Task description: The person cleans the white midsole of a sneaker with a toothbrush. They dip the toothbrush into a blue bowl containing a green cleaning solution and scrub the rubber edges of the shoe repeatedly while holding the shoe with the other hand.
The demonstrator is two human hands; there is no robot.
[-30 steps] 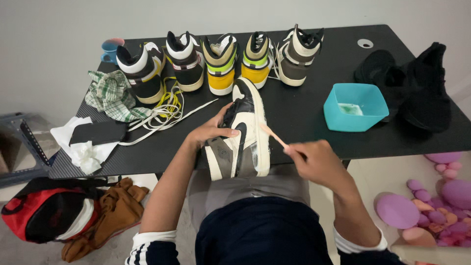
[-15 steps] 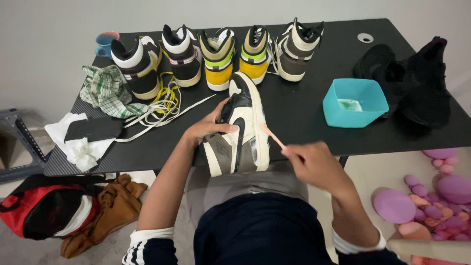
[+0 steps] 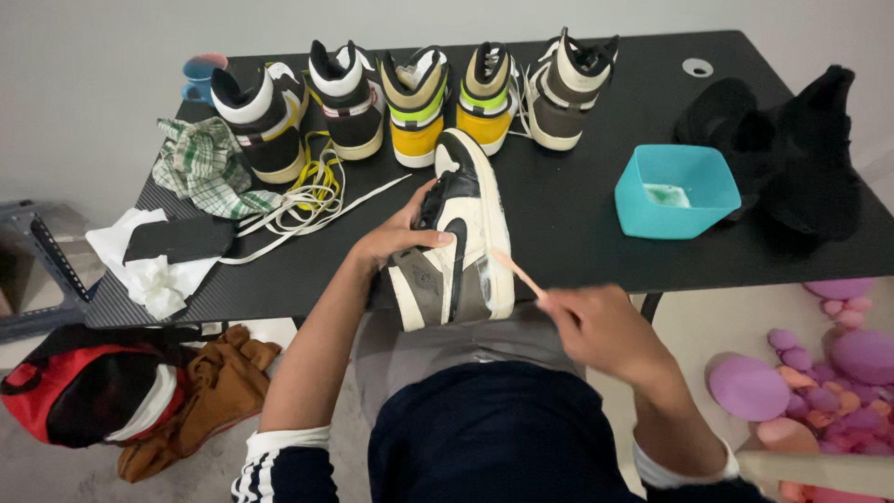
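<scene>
leather sneaker [image 3: 461, 233] (smooth), slim brush [image 3: 518, 274]

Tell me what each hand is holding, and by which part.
Left hand grips the sneaker by its upper, near the collar. Right hand holds a thin brush by the handle's rear end.

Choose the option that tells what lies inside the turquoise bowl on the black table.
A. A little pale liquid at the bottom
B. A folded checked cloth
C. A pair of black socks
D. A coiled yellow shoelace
A: the turquoise bowl on the black table holds only a small pool of pale, whitish-green liquid at its bottom, and nothing else shows in it.
</scene>
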